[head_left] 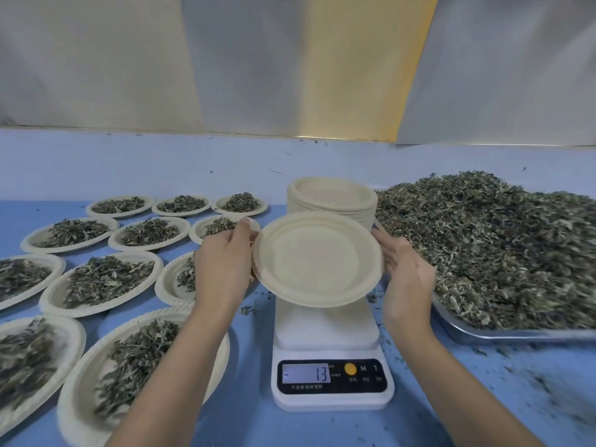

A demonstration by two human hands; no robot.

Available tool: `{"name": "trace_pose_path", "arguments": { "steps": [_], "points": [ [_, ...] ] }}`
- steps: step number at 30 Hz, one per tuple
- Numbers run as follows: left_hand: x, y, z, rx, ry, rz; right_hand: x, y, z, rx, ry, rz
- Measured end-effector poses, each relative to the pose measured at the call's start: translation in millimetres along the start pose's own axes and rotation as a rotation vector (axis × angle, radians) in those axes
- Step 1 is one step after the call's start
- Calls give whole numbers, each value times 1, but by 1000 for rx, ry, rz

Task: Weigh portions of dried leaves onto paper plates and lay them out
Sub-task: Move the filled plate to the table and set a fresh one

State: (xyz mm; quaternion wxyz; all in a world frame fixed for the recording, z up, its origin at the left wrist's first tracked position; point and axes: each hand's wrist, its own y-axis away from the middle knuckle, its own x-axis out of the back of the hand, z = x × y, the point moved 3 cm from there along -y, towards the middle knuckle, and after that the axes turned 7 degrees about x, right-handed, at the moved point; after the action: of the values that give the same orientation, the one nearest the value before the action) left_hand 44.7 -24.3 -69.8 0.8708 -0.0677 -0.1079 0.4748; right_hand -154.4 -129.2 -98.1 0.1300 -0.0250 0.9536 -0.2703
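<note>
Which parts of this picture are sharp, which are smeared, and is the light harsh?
Head view: the scale display and empty plate are sharp; the lower-left filled plate and the right edge of the leaf heap are smeared; light is soft and even, shadows faint; the wide lens tilts the wall panels.

Holds an empty round beige paper plate (317, 259) tilted over a white digital kitchen scale (325, 330) showing -13, left hand (222, 266) gripping the rim, right hand (406, 279) flat against the opposite edge. Behind, a stack of matching plates (332, 198); rightward, a metal tray (516, 333) heaped with dried green leaves (500, 246); leftward, leaf-filled plates (48, 298) on a blue table (251, 366).
</note>
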Motion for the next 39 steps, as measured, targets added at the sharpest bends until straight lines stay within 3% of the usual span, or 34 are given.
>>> {"name": "trace_pose_path", "arguments": {
  "steps": [4,10,28,34,39],
  "points": [
    [-1,0,-9,46,-118,-20,16,1,14,-9,138,28],
    [-11,2,-23,70,-314,-196,26,3,29,-40,302,1],
    [-9,-3,-41,111,-485,-205,26,11,44,-45,402,-42],
    [-14,2,-21,-145,-538,-56,26,-3,25,11,269,39],
    [-40,24,10,-256,-369,-137,46,-40,5,26,280,58]
  ]
}}
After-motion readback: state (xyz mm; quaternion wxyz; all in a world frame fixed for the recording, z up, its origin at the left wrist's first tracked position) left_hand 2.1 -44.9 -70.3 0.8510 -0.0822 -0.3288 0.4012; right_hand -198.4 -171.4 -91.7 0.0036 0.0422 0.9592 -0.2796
